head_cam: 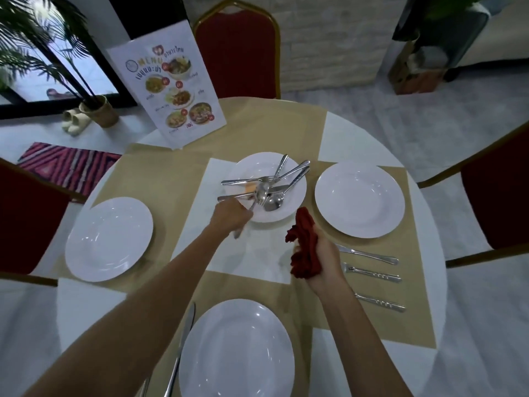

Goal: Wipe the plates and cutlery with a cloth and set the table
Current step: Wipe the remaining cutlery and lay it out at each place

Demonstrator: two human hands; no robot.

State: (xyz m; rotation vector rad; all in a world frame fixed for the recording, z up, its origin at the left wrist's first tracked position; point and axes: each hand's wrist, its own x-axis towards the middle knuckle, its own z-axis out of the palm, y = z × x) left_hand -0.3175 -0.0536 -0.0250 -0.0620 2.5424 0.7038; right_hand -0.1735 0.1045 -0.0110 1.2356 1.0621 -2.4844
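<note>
Because the left hand (232, 214) grips one piece from the tangled cutlery pile (269, 187) on the centre plate (252, 167) of the desk (257, 133) while the right hand (322, 257) clutches the red cloth (305, 247), lifting it carelessly could drag neighbouring pieces clattering off the rim.
</note>
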